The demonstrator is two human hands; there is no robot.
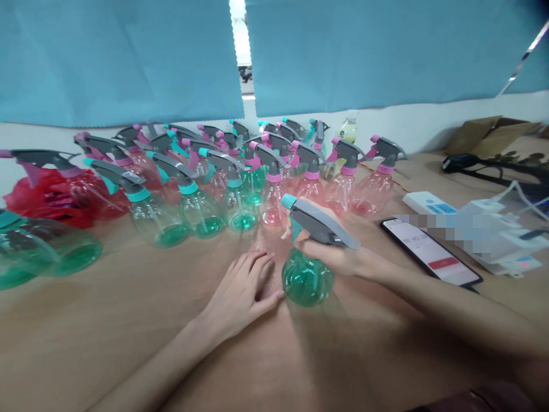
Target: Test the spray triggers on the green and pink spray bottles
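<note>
Right hand (333, 257) partly hidden; leftmost bottle (16, 274) cut off.

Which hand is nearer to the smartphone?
Right. The right hand, gripping a green spray bottle, is left of the smartphone; the left hand is farther left, on the bottle's other side.

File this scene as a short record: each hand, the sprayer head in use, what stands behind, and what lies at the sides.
Right hand: closed around the neck of a green spray bottle
Sprayer head: grey top, turquoise nozzle facing left
Left hand: open, palm down, thumb beside that bottle; contact unclear
Behind: pink bottles and green bottles
Left side: red plastic bag
Right side: phone, screen lit
</note>
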